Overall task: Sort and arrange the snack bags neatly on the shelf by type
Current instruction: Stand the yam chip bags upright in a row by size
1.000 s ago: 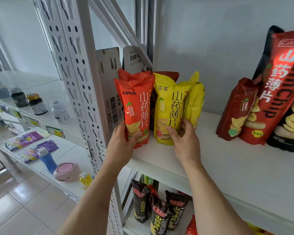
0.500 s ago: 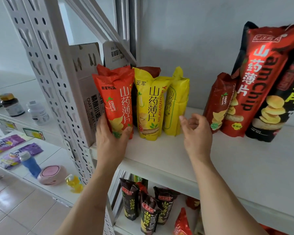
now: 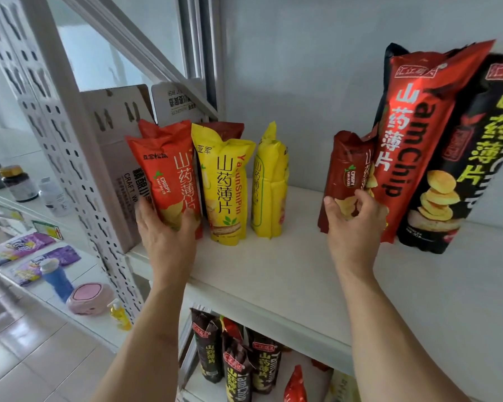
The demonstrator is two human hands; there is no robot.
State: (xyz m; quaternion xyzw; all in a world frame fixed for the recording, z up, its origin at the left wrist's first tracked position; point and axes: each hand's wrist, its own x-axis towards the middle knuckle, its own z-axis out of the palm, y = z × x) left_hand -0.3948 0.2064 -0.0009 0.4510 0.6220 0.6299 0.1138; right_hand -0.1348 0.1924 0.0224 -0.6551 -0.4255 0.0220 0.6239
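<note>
Standing at a white metal shelf [image 3: 273,274] against a pale grey wall [image 3: 288,68], we see perforated uprights [image 3: 70,158] and a cardboard box [image 3: 119,158] just left of our left grip, and further shelves with bottles and purple packets beyond. Upright in our left hand [image 3: 164,232] is an orange snack bag [image 3: 169,181], glossy, printed with Chinese characters and "CRISPY"; fingers wrap its left side, thumb across its lower front. Just right of that grip stand two yellow bags [image 3: 227,184]. Our right hand [image 3: 352,224] grips the base of a dark red bag [image 3: 349,169], thumb on its left edge, fingers curled over its front. Right of that grip lean a tall red bag [image 3: 410,146] and a tall black bag [image 3: 471,158]. Both forearms reach upward from below.
</note>
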